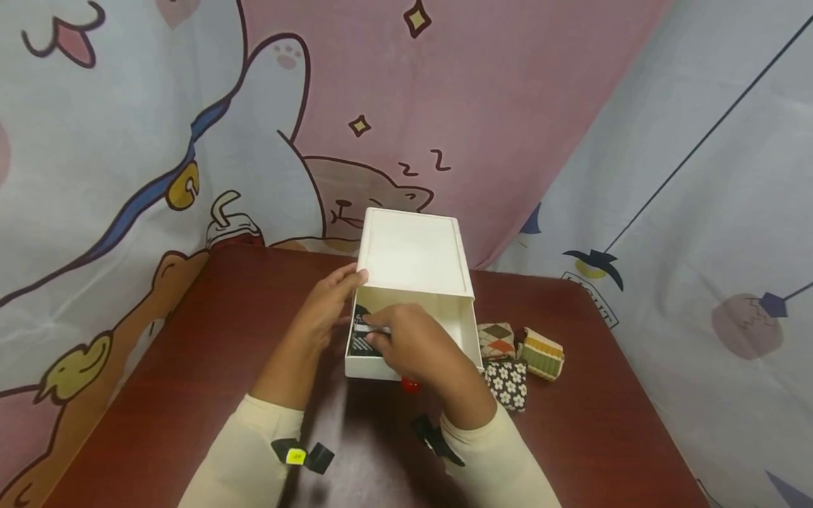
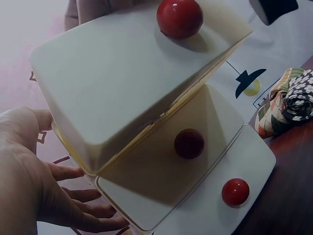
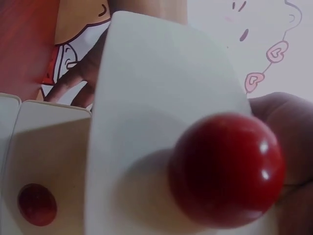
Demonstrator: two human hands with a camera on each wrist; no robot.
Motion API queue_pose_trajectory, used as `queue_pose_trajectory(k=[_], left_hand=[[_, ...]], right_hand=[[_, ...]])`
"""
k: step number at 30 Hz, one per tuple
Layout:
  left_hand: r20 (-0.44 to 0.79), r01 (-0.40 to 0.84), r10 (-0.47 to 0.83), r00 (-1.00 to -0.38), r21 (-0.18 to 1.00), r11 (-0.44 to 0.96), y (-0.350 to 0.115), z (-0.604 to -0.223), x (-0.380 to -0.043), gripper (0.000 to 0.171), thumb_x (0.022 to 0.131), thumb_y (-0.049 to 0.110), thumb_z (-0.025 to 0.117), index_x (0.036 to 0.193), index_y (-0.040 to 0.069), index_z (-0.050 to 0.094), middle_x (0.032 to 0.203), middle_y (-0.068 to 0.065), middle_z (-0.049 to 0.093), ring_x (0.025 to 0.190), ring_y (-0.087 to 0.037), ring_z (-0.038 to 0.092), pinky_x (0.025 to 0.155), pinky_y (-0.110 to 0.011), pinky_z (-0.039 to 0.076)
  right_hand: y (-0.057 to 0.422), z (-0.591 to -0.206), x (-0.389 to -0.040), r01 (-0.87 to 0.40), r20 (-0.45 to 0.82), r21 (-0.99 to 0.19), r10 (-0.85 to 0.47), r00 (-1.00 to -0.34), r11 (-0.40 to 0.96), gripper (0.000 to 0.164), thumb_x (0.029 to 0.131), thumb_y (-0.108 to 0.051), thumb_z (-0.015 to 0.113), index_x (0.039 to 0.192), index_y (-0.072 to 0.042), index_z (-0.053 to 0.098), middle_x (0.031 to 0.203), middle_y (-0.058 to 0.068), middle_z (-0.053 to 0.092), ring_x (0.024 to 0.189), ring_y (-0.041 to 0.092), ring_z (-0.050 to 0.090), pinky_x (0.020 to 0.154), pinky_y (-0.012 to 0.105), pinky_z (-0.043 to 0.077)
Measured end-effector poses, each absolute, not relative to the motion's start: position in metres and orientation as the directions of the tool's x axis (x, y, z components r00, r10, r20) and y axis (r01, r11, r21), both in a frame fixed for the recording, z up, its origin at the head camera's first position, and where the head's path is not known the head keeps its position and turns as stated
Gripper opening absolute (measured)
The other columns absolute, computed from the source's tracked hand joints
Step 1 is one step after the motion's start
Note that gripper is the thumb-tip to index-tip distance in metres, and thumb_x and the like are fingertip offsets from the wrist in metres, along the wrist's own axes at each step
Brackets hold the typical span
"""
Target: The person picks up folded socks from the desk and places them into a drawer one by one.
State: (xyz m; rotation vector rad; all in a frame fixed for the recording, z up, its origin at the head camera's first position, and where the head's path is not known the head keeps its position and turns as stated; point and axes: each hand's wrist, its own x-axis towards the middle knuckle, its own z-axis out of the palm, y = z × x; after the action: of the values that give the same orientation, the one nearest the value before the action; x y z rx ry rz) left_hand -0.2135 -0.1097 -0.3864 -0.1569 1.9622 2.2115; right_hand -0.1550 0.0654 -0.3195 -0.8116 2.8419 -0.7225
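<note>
A white drawer unit [image 1: 413, 250] stands on the table with its top drawer [image 1: 375, 367] pulled out. My left hand [image 1: 327, 303] rests against the unit's left side, thumb at the top edge and fingers fairly straight. Inside the drawer, my right hand [image 1: 413, 342] pinches a dark patterned rolled sock [image 1: 363, 346] with a pale grey band, at the left wall. In the right wrist view the drawer front [image 3: 161, 83] and its red knob [image 3: 227, 171] hide most of that hand and the sock.
Right of the drawer lie a diamond-patterned rolled sock [image 1: 497, 340], a striped one [image 1: 542, 354] and a black one with white flowers [image 1: 507, 384]. Lower drawers with red knobs [image 2: 235, 192] are closed. A printed curtain [image 1: 483, 106] hangs behind the brown table [image 1: 610, 409].
</note>
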Motion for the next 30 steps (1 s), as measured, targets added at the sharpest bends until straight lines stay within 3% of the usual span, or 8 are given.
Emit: queue_pose_trajectory(k=[7,13,22,26,30], left_hand=[[-0.201,-0.209,0.071,-0.977,0.971,-0.117,-0.109,-0.386,-0.214,0.064,0.109,0.043,0.061,0.166,0.017,0.047,0.157,-0.020,0.059,0.151,-0.034,0.048,0.120,-0.068,0.042],[-0.206,-0.213,0.068,-0.976,0.969,-0.125,-0.109,-0.387,-0.214,0.063,0.109,0.043,0.062,0.165,0.017,0.048,0.154,-0.019,0.062,0.147,-0.033,0.052,0.117,-0.065,0.044],[-0.224,-0.228,0.050,-0.973,0.967,-0.115,-0.107,-0.387,-0.214,0.062,0.109,0.044,0.062,0.164,0.018,0.049,0.146,-0.018,0.066,0.135,-0.029,0.058,0.112,-0.059,0.046],[-0.228,-0.232,0.044,-0.973,0.967,-0.108,-0.107,-0.386,-0.213,0.062,0.109,0.044,0.062,0.164,0.018,0.049,0.146,-0.018,0.066,0.133,-0.028,0.058,0.108,-0.055,0.046],[-0.230,-0.233,0.045,-0.972,0.967,-0.105,-0.107,-0.386,-0.214,0.062,0.109,0.043,0.061,0.164,0.018,0.049,0.145,-0.018,0.067,0.130,-0.027,0.060,0.103,-0.051,0.048]], right_hand=[[0.064,-0.318,-0.160,-0.448,-0.091,-0.414,-0.525,-0.846,0.793,0.034,0.107,-0.019,0.070,0.139,-0.012,0.076,0.137,0.010,0.077,0.110,0.022,0.072,0.100,0.046,0.058],[0.069,-0.316,-0.157,-0.401,-0.081,-0.459,-0.486,-0.870,0.793,0.042,0.106,-0.028,0.073,0.145,-0.013,0.072,0.144,0.009,0.074,0.134,0.028,0.069,0.114,0.052,0.055],[0.099,-0.309,-0.142,-0.408,0.160,-0.555,-0.388,-0.908,0.725,0.051,0.100,-0.028,0.082,0.144,-0.007,0.071,0.144,0.012,0.074,0.133,0.033,0.070,0.112,0.056,0.056],[0.120,-0.308,-0.138,-0.420,0.294,-0.594,-0.301,-0.907,0.686,0.044,0.099,-0.022,0.082,0.138,-0.004,0.073,0.134,0.015,0.076,0.117,0.034,0.075,0.101,0.057,0.063],[0.141,-0.311,-0.135,-0.405,0.410,-0.624,-0.162,-0.898,0.668,0.031,0.099,-0.016,0.083,0.126,-0.004,0.078,0.118,0.014,0.079,0.104,0.029,0.076,0.090,0.048,0.067]])
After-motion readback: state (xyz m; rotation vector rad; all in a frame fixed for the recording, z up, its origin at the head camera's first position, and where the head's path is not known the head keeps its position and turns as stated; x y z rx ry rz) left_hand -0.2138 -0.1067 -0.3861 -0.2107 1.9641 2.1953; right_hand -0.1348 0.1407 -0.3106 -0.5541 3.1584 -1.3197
